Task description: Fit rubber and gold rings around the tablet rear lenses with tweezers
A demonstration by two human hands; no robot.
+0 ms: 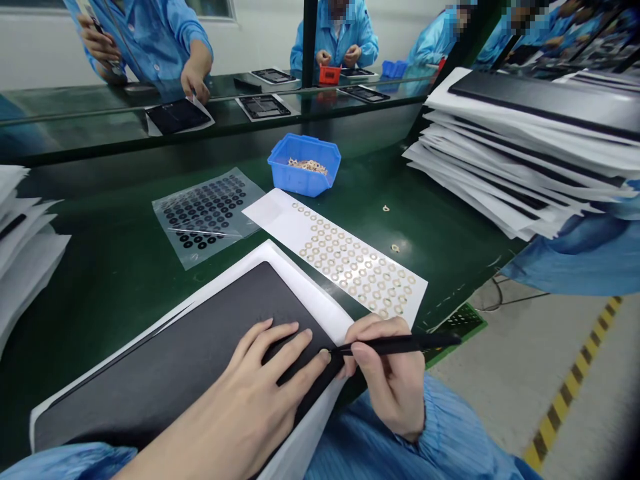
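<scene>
My right hand is closed around the black tool, thumb and fingers pinching it, its tip at a small ring near the panel's edge; I can't tell whether the tip nips the ring or only touches it. My left hand lies spread on the dark panel, gripping nothing, one fingertip right at the ring. The panel rests on white paper in front of me. If that fingertip nudges sideways, the ring could end up crooked; if the tool slips, its point could scratch the panel or jab my finger. Uneven leaning from my left hand might make the panel skid on the paper. The ring sheet lies just beyond my right hand, so a careless knuckle could drag it askew, and a sweeping sleeve could scatter the loose rings on the table
</scene>
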